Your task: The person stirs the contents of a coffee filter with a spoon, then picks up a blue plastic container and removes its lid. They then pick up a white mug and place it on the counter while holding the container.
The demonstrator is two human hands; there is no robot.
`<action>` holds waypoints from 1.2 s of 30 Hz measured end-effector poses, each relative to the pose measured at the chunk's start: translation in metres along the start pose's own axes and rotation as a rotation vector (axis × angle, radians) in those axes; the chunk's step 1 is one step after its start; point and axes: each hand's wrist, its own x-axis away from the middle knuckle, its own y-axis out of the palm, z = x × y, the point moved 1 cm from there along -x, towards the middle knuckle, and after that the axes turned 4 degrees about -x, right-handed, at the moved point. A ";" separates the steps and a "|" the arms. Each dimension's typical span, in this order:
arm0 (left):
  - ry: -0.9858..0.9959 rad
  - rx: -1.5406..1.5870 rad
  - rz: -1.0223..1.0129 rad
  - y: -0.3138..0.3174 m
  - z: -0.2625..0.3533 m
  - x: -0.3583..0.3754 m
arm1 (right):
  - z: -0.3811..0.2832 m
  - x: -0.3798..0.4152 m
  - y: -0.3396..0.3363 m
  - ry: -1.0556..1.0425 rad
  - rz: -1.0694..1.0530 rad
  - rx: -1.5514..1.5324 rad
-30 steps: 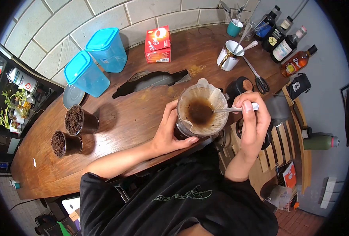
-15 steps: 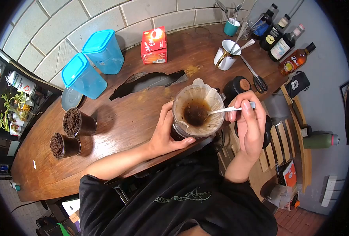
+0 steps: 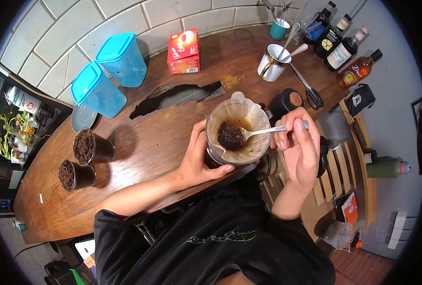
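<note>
My left hand [image 3: 196, 159] is wrapped round the near left side of a clear dripper [image 3: 210, 151] lined with a paper filter [image 3: 256, 148]. Brown liquid and dark wet grounds or leaves [image 3: 230, 137] fill the bottom of the filter. Between the thumb and fingers of my right hand [image 3: 302, 147] is the handle of a metal spoon [image 3: 267, 130]. The spoon's bowl sits inside the filter, against a heap of the dark grounds. What stands under the dripper is mostly hidden.
Two glasses of dark grounds [image 3: 93, 146] stand at left on the wooden table [image 3: 139, 164]. A jagged hole [image 3: 177, 96] breaks the tabletop. Behind are blue-lidded containers [image 3: 99, 90], a red box [image 3: 183, 52], a mug [image 3: 271, 64], scissors [image 3: 310, 92] and several bottles [image 3: 358, 69].
The spoon's bowl has shifted left and up within the filter, and a heap of dark grounds now shows above the liquid. Both hands keep their grips.
</note>
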 end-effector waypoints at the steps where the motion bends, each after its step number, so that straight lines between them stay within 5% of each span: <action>1: 0.012 -0.012 0.012 0.000 0.001 -0.001 | 0.000 0.000 0.000 -0.005 -0.018 -0.002; 20: 0.030 -0.056 0.009 0.000 0.000 -0.001 | 0.000 -0.003 0.000 -0.258 -0.085 -0.070; 26: 0.010 -0.042 -0.009 -0.002 0.001 -0.001 | -0.012 0.001 0.006 -0.512 -0.168 0.446; 36: 0.031 -0.064 -0.003 -0.004 0.005 -0.002 | -0.037 -0.001 0.011 -0.583 -0.250 0.514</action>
